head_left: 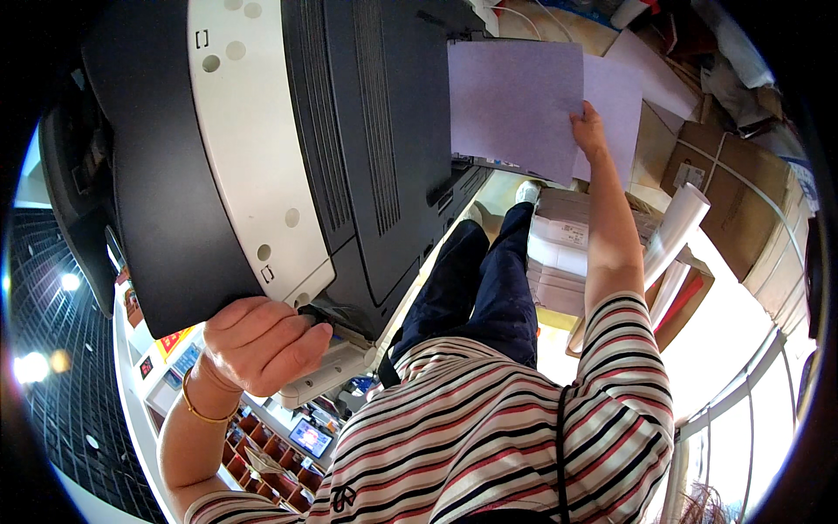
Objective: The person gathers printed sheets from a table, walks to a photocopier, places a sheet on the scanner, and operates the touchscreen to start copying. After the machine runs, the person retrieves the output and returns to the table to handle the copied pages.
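A large printer (401,122) in black and white fills the upper left and middle. My right hand (590,131) reaches out to the far right and pinches the edge of a pale purple sheet of paper (515,100), whose left end lies at the printer's side. Another pale sheet (620,92) shows partly behind it. My left hand (266,345) is closed in a fist against the near corner of the printer, beside the white panel (240,140) and under the dark lid (166,218). What its curled fingers hold, if anything, is hidden.
Paper-wrapped stacks (559,244) stand on the floor right of my legs. A white roll (681,227) leans beside them, and a brown carton (724,192) sits farther right. Shelves with wooden compartments (271,463) and a small lit screen (310,437) are at lower left.
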`<state>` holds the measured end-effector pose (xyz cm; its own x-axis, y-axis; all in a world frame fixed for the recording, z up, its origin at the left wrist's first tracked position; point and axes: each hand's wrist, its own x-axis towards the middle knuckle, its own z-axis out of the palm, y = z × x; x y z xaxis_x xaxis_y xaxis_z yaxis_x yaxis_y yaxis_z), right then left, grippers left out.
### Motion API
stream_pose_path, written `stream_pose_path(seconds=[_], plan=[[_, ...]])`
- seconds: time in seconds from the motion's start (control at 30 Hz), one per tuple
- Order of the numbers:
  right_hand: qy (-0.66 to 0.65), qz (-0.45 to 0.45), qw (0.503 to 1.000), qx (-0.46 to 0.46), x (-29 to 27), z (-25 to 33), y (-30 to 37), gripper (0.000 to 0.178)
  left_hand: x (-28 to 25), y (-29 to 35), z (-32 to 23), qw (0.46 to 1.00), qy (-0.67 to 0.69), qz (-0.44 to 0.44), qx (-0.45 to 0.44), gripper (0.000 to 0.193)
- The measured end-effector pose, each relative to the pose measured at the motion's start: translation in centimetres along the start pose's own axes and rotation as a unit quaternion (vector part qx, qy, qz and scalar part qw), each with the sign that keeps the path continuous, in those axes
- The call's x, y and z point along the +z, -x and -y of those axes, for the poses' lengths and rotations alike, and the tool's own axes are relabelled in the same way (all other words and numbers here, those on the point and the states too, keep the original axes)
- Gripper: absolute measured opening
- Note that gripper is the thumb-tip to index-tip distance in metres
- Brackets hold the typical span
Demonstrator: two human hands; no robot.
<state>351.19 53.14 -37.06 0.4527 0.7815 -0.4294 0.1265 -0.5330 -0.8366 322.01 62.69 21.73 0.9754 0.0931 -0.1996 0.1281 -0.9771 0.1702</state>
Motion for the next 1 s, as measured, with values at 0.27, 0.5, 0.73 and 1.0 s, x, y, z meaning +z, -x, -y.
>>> stream_pose_path(seconds=[0.27,0.5,0.73,1.0], plan=[[-0.015,-0.048,0.998,0.024,-0.4,2.1,0.1,0.041,0.2,0.2,-0.1,1.0,0.006,0.002,-0.007,0.01],[0.258,-0.283,0.914,0.133,-7.3,-1.6,2.2,0.062,0.0,0.2,-0.2,1.0,0.003,0.007,-0.007,0.012],[0.159,-0.168,0.954,0.19,-9.4,-2.7,3.1,0.065,0.1,0.2,-0.1,1.0,0.004,0.005,-0.002,0.012],[0.186,-0.138,0.97,0.07,-9.1,-3.2,2.4,0.042,0.2,0.0,0.0,1.0,0.012,-0.005,-0.005,0.012]])
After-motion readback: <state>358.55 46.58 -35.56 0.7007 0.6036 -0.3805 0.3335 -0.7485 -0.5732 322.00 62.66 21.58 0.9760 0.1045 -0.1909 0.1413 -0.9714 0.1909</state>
